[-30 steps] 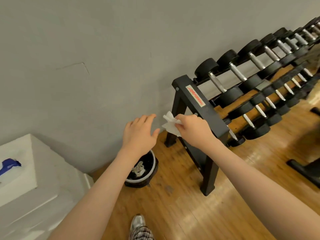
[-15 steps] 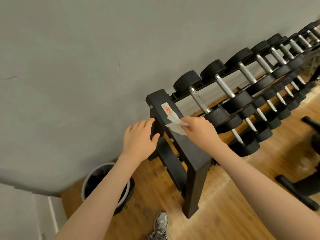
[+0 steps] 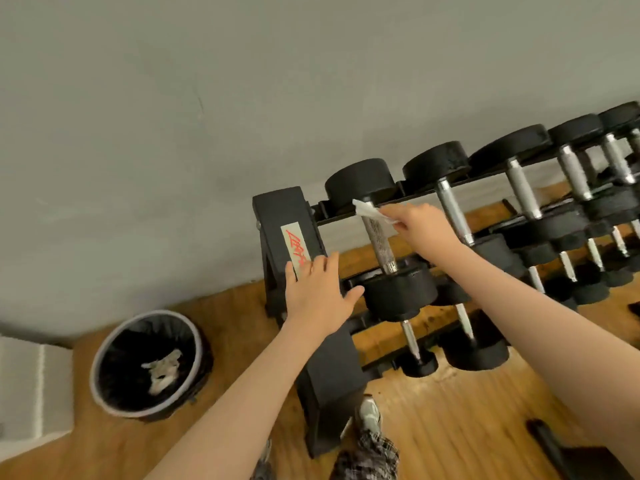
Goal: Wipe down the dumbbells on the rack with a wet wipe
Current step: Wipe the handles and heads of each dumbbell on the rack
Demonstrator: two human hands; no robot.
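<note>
Right hand (image 3: 420,228) reaching over the top tier of the black dumbbell rack (image 3: 294,216), pinching a crumpled white wet wipe (image 3: 370,212) between thumb and fingers. Wipe pressed against the upper end of the knurled steel handle (image 3: 379,242) of the first dumbbell (image 3: 398,292), just below that dumbbell's far head (image 3: 360,183) near the grey wall (image 3: 207,98). Near head of the same dumbbell resting on the front rail, just beside the thumb of the left hand (image 3: 320,294).

Left hand laid flat on the sloping end post of the rack, fingers straight and spread, gripping nothing, fingertips overlapping the lower edge of the white label with red lettering (image 3: 294,245). Both forearms bare.

More black dumbbells with steel handles lined up along the top tier to the right, the second dumbbell (image 3: 450,209) right behind the right wrist. Smaller dumbbells on the lower tiers, shrinking toward the right edge.

On the wooden floor (image 3: 450,427), left of the rack, a round bin with a black liner (image 3: 149,362), crumpled whitish wipes lying inside. A white block at the far left edge, partly cut off. A pale sneaker (image 3: 369,414) and plaid trouser leg (image 3: 372,455) at the bottom, beside the foot of the rack post. A dark object at the lower right corner, too cut off to identify.
</note>
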